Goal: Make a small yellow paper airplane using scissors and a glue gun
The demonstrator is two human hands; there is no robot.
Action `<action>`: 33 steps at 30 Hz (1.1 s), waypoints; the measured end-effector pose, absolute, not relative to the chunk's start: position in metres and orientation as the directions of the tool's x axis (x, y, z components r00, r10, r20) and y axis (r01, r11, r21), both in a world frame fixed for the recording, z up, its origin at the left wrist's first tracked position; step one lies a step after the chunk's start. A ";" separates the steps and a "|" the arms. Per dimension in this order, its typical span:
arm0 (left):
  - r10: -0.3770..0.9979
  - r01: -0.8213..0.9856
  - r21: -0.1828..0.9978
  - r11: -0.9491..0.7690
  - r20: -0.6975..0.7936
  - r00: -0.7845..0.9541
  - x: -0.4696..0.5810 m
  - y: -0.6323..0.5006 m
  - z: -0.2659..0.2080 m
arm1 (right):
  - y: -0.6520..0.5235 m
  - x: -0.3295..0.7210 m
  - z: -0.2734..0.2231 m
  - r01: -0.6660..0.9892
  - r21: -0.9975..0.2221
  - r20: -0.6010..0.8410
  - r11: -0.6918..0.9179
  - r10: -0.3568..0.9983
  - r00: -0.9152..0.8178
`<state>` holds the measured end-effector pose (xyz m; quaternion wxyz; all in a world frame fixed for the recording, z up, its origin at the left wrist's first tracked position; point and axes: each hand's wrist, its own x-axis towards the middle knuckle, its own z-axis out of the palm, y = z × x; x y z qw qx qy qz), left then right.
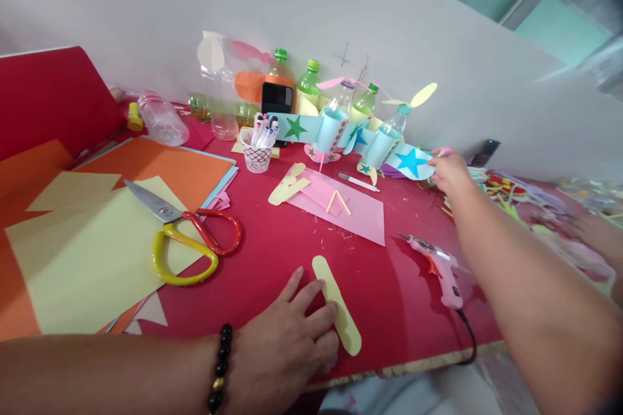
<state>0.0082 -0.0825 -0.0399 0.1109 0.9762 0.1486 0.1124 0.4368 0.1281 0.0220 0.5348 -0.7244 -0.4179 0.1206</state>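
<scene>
My left hand [302,331], with a black bead bracelet [222,366], lies near the table's front edge. Its fingertips rest on a pale yellow paper strip [341,311] with rounded ends, and the fingers are stretched and a little apart. Far to the right, my right hand [450,172] closes its fingers on the tip of a light blue paper wing [411,161] with a blue star. That wing belongs to a bottle airplane [384,142] with a yellow propeller. A second bottle airplane [332,126] stands beside it, its wing bearing a green star.
A pink glue gun [440,266] lies right, its cord over the edge. Large scissors [182,227] rest on yellow and orange paper [97,253]. Behind are a marker cup [257,154], pink paper [360,217], a phone [277,98] and several bottles [308,85]. Another person's arm [601,237] shows far right.
</scene>
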 end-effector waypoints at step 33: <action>0.311 0.249 0.287 -0.925 0.195 0.930 0.008 -0.083 -0.043 | 0.120 0.426 0.038 0.260 -0.964 0.129 -0.052 0.765 0.631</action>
